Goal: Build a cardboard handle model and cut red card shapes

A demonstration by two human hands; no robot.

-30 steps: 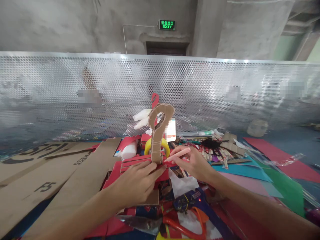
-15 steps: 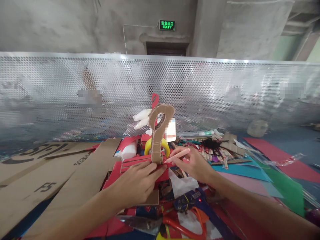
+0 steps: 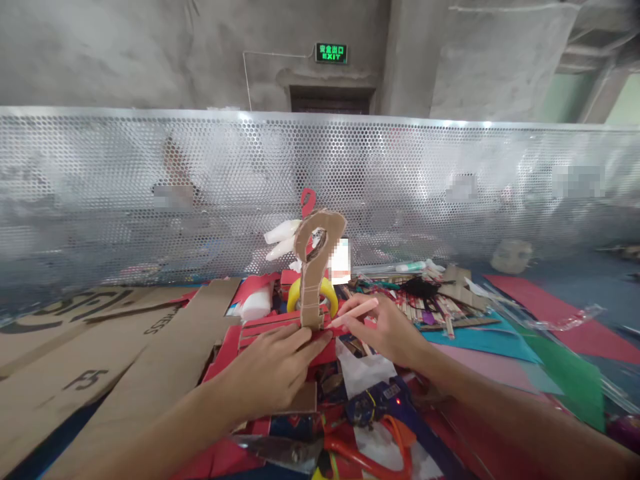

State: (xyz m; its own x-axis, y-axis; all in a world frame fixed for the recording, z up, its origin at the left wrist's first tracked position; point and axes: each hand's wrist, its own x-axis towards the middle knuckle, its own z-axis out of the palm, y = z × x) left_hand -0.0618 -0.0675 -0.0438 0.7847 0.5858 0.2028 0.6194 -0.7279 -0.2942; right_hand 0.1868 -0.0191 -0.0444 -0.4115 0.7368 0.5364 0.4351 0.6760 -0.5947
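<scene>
A hook-shaped piece of brown cardboard (image 3: pixel 313 283) with a loop at its top stands upright on a red cardboard base (image 3: pixel 270 321). My left hand (image 3: pixel 275 363) is closed on the near edge of this base, its fingertips and thumb at the foot of the hook. Between the thumb and fingers of my right hand (image 3: pixel 387 327) is a pink pen (image 3: pixel 356 312), its tip down at the foot of the hook, on the right side. Whether the tip touches the cardboard I cannot tell. Just behind the hook stands a yellow ring-shaped roll (image 3: pixel 330 293).
Orange-handled scissors (image 3: pixel 365 460) and a blue glue gun (image 3: pixel 413 417) with a lit red light lie close in front. Large cardboard sheets (image 3: pixel 115 360) cover the left. Coloured sheets (image 3: pixel 565 373) and sticks (image 3: pixel 425 307) lie right. A perforated metal panel (image 3: pixel 425 193) stands behind.
The view has shifted very slightly. Both hands, the pen and the cardboard hook stay in practically the same place relative to each other.
</scene>
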